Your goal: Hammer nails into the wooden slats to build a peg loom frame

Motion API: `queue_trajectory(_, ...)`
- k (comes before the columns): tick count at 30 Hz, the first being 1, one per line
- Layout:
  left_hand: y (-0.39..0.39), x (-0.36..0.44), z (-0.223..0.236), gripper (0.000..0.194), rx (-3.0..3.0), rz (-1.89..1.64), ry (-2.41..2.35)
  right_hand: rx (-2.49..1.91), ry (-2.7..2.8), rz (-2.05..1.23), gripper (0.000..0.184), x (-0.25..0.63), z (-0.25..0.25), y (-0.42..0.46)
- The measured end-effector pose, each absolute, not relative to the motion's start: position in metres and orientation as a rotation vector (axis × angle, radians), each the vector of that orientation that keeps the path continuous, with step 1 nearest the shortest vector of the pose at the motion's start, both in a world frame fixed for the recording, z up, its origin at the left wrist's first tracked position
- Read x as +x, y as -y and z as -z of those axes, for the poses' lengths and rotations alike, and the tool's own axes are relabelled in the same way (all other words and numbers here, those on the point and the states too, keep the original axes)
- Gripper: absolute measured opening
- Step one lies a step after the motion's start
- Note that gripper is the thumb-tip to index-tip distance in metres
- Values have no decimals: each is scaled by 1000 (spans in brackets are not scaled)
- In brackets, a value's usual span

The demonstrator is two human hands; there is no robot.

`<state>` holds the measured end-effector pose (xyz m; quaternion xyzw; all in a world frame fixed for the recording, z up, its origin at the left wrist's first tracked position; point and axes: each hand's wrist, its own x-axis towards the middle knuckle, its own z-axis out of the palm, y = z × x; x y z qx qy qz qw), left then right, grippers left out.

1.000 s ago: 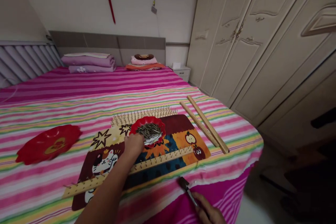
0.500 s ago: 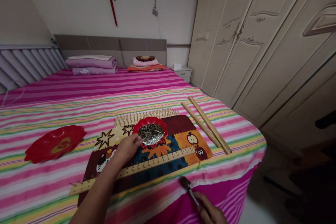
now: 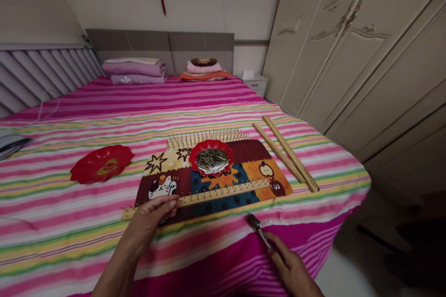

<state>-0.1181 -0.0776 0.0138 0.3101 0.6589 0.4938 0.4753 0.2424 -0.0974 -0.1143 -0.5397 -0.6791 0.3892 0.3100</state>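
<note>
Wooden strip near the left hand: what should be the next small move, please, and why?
Probably steady the left hand at the strip, before the hammer comes over. The left hand's fingers are pinched together there, while the right hand holds the hammer apart from the strip. Whether the fingers hold something is too small to tell.

"What shows of the person's own body?"

"A bare left hand [image 3: 153, 216] and a bare right hand [image 3: 289, 264], both uncovered over the knuckles and wrists."

"And higher up?"

"The left forearm [image 3: 116, 267] is bare as well, all the way to the lower edge of the view. It's smooth in outline, slimmest near the wrist and broader below. On the right, the edge cuts things off around the wrist."

"Can you make out the fingernails?"

"Too small and blurred to describe."
</note>
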Motion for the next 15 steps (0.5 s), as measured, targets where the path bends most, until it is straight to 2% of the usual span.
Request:
queue_trajectory(9, 70, -105, 33, 39, 851, -1340, -1907, -1396, 1820, -1023, 36, 243, 115, 99)
queue_trajectory(15, 68, -102, 36, 40, 924, -1301, -2023, -1409, 1826, -1014, 37, 243, 115, 100)
